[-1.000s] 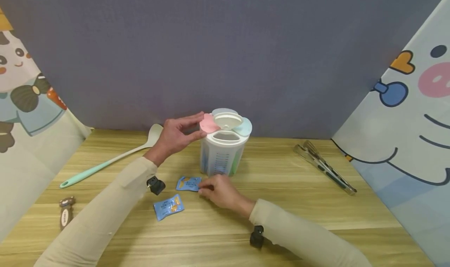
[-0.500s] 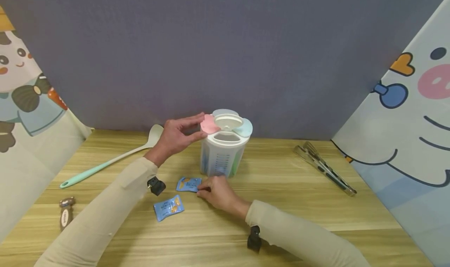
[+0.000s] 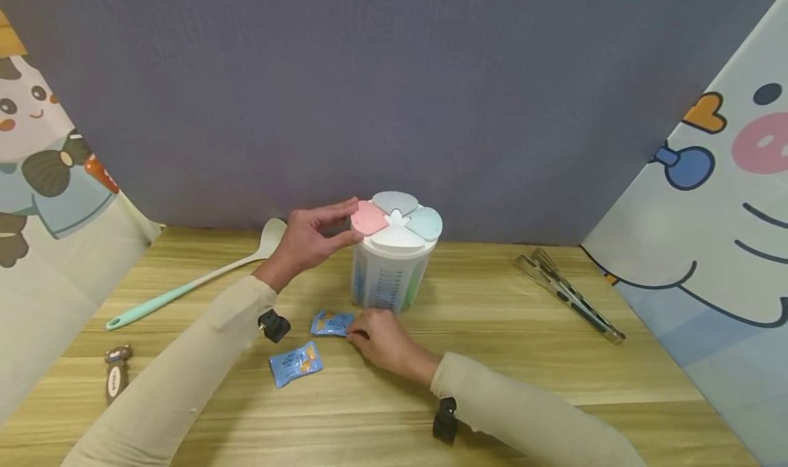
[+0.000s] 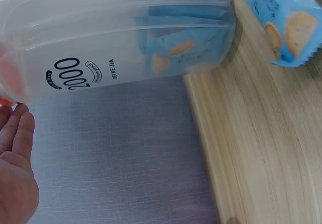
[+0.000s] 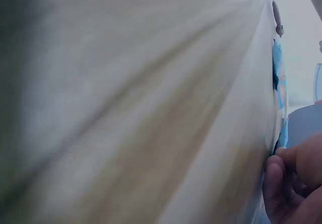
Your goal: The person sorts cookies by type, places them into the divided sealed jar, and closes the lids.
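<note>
A clear food container (image 3: 388, 275) stands upright, its lid made of pink, blue, green and white petal flaps. The white front flap (image 3: 397, 236) lies down over its opening. My left hand (image 3: 310, 234) rests straight fingers and thumb against the lid's pink petal (image 3: 367, 218). In the left wrist view, blue packets (image 4: 188, 48) show through the container wall. In front of it, my right hand (image 3: 384, 340) pinches the right edge of a blue biscuit packet (image 3: 331, 323) on the table. Another blue biscuit packet (image 3: 297, 364) lies nearer and to the left.
A spoon with a mint handle (image 3: 150, 305) lies at the left. Nearer is a brown bear-shaped item (image 3: 115, 371), partly behind the left sleeve. Metal tongs (image 3: 569, 292) lie at the right. A grey panel (image 3: 492, 111) stands behind the container.
The container's white front flap has dropped from raised to down over its opening. The pinched packet has shifted slightly right. My left hand has stayed at the lid.
</note>
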Motion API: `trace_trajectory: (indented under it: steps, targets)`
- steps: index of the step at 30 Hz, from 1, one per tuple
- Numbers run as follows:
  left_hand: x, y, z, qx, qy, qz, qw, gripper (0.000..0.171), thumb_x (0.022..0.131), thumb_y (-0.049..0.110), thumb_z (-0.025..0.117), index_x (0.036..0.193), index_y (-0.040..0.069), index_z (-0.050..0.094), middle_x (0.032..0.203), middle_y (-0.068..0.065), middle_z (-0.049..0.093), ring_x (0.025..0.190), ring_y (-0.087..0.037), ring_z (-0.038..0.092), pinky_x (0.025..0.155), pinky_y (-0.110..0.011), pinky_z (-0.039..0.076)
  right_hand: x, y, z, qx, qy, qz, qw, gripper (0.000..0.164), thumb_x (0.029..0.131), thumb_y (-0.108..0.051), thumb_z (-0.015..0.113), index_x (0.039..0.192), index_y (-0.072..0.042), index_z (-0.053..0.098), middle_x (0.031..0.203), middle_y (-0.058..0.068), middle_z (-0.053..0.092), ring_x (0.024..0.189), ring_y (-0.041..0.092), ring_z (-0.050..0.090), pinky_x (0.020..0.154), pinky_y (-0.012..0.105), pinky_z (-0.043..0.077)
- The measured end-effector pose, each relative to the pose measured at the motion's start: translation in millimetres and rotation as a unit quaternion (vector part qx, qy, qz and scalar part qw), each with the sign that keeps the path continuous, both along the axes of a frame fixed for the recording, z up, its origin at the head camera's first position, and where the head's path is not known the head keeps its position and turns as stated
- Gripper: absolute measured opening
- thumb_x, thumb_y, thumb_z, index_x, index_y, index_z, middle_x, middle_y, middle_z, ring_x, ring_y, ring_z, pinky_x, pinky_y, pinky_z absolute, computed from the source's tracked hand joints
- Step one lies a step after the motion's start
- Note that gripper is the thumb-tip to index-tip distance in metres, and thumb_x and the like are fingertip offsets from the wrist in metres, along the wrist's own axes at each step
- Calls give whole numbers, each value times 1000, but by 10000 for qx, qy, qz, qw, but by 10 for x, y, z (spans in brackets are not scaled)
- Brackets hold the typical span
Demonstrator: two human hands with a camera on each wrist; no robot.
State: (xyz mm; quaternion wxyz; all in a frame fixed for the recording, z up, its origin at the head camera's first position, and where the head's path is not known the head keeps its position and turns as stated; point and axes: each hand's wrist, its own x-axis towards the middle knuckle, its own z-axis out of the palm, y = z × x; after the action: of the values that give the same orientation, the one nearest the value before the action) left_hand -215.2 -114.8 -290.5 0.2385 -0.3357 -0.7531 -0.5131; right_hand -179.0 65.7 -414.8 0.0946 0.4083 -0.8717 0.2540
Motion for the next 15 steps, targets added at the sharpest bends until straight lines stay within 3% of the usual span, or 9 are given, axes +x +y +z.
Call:
trace_trajectory:
  steps: [6,15]
  targets:
    - [-3,0,7,5,100,20,9999,44,74,-5,78,114,-12,62,119,-25,58,107,-36,59,83,-48,50,77,76,50,-122,25,269,9996,4,86,-9,71,87,-7,74,80,-2,64,75,6,58,67,15,46]
    - [-17,-1,17,-7,95,-66,9999,43,74,-6,77,114,-13,62,121,-25,57,109,-36,58,84,-49,50,103,228,103,223,478,556,9971,4,82,-13,75,85,-13,75,80,-6,61,74,4,56,67,14,46]
